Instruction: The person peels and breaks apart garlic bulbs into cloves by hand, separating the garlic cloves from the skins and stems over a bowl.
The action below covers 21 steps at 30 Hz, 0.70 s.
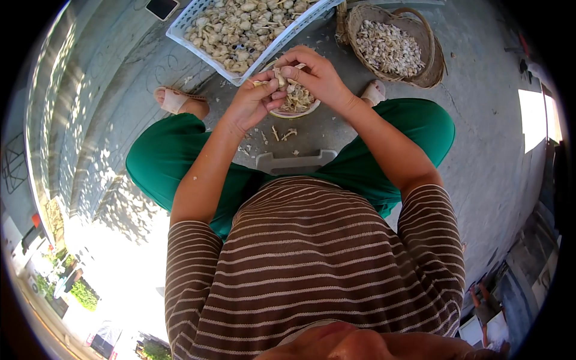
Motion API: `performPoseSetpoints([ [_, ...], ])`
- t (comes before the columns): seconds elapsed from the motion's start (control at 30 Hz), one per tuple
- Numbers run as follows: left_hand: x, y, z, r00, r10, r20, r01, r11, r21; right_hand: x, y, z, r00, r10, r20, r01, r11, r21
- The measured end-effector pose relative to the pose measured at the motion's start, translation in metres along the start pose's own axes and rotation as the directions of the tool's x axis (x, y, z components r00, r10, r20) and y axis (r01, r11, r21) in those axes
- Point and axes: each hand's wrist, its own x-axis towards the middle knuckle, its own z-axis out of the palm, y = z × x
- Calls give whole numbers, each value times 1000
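My left hand (249, 103) and my right hand (318, 77) meet above a round bucket (313, 110), with fingers closed on a pale piece of garlic (279, 77). Both thumbs press against it, and the fingers partly hide it. Papery garlic skins and stalks (298, 99) lie in the bucket below. Just beyond my hands stands a light blue plastic crate (279, 41) full of whole garlic bulbs (243, 27). Over to the right, a woven basket (429, 75) with a handle holds a heap of loose garlic cloves (389, 49).
A phone (162, 8) lies on the concrete floor (480, 138) left of the crate. Dry stalk bits (288, 134) are scattered in front of the bucket. A grey plastic stool edge (296, 161) shows between my knees. My sandalled feet (174, 99) flank the bucket.
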Motion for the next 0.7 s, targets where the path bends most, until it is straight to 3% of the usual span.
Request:
performPoseSetpoints([
  [0.07,2,-3,-4,1000,11,-1,-11,999,51,-1,6,1,999,-10,47,7,999,50],
  [0.13,4,-4,1,994,-31,-108,45,990,131,0,6,2,995,-27,97,17,995,100],
  [0.2,3,-4,4,992,-15,-129,28,994,103,-1,5,3,947,260,188,-315,866,389],
  [0.33,2,-3,7,988,-37,-153,40,999,11,-3,10,5,960,237,146,-278,841,464],
  [0.4,2,-2,6,990,-42,-131,47,998,38,-1,10,7,952,296,-76,-204,801,562],
  [0.43,2,-3,6,993,-51,-110,58,996,65,1,9,5,953,295,-73,-205,802,561],
  [0.47,2,-4,5,993,-49,-110,56,996,63,1,6,1,919,395,2,-305,705,640],
  [0.5,2,-4,6,987,-57,-148,82,982,169,2,0,-1,871,484,87,-397,589,703],
  [0.53,2,-4,7,981,-62,-186,112,956,272,3,-7,0,870,485,88,-399,589,702],
  [0.57,2,-6,8,980,-62,-187,112,956,269,3,-13,3,875,458,160,-462,688,559],
  [0.6,2,-5,19,985,9,-175,63,912,404,3,-17,6,867,440,234,-498,771,397],
  [0.63,1,-5,24,985,78,-153,15,847,531,3,-13,10,866,441,235,-500,770,397],
  [0.67,2,-8,22,985,76,-154,17,848,530,1,-5,14,954,246,173,-270,954,132],
  [0.7,3,-10,20,976,107,-187,25,806,591,-1,-1,18,984,24,174,3,988,-156],
])
